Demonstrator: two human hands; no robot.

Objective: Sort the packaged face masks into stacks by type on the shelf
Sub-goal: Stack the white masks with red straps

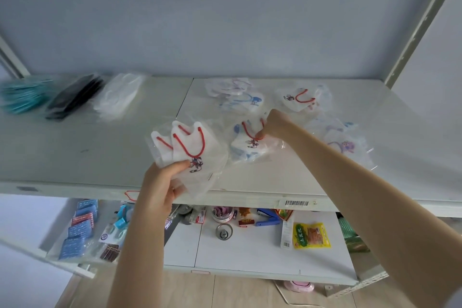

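The white shelf [87, 147] bears the packs on two panels that meet at a seam; the right hand [271, 124] pinches a red-strapped pack [250, 145] lying on it, blue-printed packs beneath; just beyond that grip lies a loose blue-strapped pile [237, 97]; beyond and to its right, a second red pack [301, 97]; right of it, purple-strapped packs [342, 140]; far left of both grips, at the back, three blurred stacks sit side by side: teal stack [23, 96], black stack [75, 97], white stack [120, 96] nearest; the left hand [160, 182] grips a red-strapped bundle [190, 150] over the front edge; a barcode label [296, 203] sits on that edge below the right grip.
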